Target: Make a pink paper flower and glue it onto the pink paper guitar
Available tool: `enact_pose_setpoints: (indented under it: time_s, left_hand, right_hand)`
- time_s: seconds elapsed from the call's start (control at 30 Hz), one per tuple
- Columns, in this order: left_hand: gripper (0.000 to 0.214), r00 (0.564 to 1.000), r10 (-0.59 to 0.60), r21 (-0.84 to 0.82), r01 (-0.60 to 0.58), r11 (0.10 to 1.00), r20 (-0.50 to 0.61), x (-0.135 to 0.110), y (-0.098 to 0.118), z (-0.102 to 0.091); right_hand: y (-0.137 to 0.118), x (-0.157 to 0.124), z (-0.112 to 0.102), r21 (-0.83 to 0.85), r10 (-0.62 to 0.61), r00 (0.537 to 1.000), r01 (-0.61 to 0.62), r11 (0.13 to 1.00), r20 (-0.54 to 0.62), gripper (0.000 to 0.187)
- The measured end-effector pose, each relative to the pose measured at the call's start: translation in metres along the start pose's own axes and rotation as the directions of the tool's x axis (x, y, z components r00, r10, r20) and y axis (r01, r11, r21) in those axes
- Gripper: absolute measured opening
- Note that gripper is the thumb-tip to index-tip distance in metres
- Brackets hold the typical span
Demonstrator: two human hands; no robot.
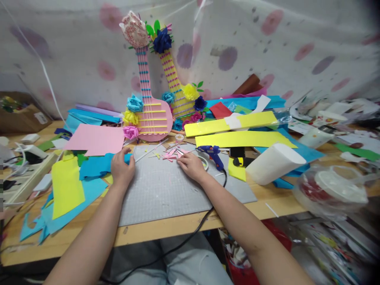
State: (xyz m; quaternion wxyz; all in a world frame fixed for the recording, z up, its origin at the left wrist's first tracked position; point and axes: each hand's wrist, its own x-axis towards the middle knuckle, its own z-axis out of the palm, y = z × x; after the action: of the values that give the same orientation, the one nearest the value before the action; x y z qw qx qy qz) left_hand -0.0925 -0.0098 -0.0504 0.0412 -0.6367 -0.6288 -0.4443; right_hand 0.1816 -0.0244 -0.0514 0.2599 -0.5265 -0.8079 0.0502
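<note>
My left hand (122, 168) rests at the left edge of the grey cutting mat (160, 198), fingers curled with a gap between thumb and fingertips. Blue crepe paper (95, 166) lies behind and beside it. My right hand (192, 165) is palm down on the mat, its fingers drawn together at a small pile of pink paper scraps (170, 154). A thin metal point (179, 152) shows by those fingertips; whether they grip it is unclear. Right of this hand lies a blue hot glue gun (212, 155), with a roll of tape (203, 162) partly hidden by the hand.
Behind the mat stand a pink paper guitar (154, 114) and a yellow paper guitar (179, 95) with paper flowers. Pink card (95, 138) and yellow sheets (246, 139) lie around. A white roll (274, 163) stands right. The black cord (204, 217) hangs over the table's front edge.
</note>
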Motion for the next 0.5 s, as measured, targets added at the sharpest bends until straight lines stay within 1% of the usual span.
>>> enact_pose_setpoints:
  time_s: [0.1,0.13,0.17,0.2,0.27,0.3,0.33,0.37,0.4,0.47,0.5]
  left_hand:
    - [0.035,0.985,0.029,-0.12,-0.008,0.993,0.169,-0.001,0.002,0.003]
    - [0.036,0.981,0.026,-0.123,-0.003,0.992,0.193,0.0,0.003,0.002]
    - [0.035,0.984,0.02,-0.108,-0.001,0.994,0.18,0.001,0.003,-0.001]
    - [0.035,0.991,0.009,-0.077,0.001,0.997,0.13,0.002,0.004,-0.004]
    - [0.033,1.0,-0.018,0.005,0.018,1.0,-0.024,0.005,0.003,-0.015]
    - [0.034,0.995,-0.045,0.055,0.05,0.997,-0.087,0.006,0.002,-0.022]
    - [0.035,0.988,-0.097,0.109,0.11,0.988,-0.12,0.007,0.0,-0.028]
    - [0.04,0.979,-0.17,0.177,0.188,0.966,-0.113,0.007,-0.002,-0.034]
    - [0.049,0.956,-0.27,0.248,0.291,0.924,-0.114,0.006,-0.005,-0.039]
    - [0.07,0.888,-0.449,0.36,0.452,0.816,-0.096,0.005,-0.012,-0.047]
    - [0.076,0.855,-0.51,0.391,0.503,0.771,-0.093,0.004,-0.015,-0.049]
  right_hand:
    - [-0.001,0.0,-0.001,0.001,0.007,1.0,-0.007,1.0,-0.001,0.025]
    - [-0.001,0.0,-0.001,0.002,0.009,1.0,-0.009,1.0,-0.001,0.025]
    - [-0.002,0.0,-0.002,0.003,0.011,1.0,-0.011,1.0,-0.001,0.025]
    - [-0.002,0.0,-0.003,0.005,0.011,1.0,-0.011,1.0,-0.002,0.025]
    - [-0.002,0.001,-0.004,0.011,0.013,1.0,-0.013,1.0,-0.005,0.025]
    - [-0.002,0.001,-0.004,0.017,0.016,1.0,-0.015,1.0,-0.006,0.025]
    - [-0.002,0.002,-0.005,0.027,0.019,1.0,-0.019,0.999,-0.004,0.025]
    - [-0.002,0.002,-0.005,0.038,0.023,1.0,-0.023,0.999,0.0,0.025]
    - [-0.002,0.002,-0.006,0.049,0.026,1.0,-0.027,0.998,0.008,0.025]
    - [-0.001,0.003,-0.008,0.07,0.031,0.999,-0.033,0.997,0.022,0.025]
    - [-0.001,0.003,-0.009,0.077,0.033,0.999,-0.035,0.996,0.029,0.024]
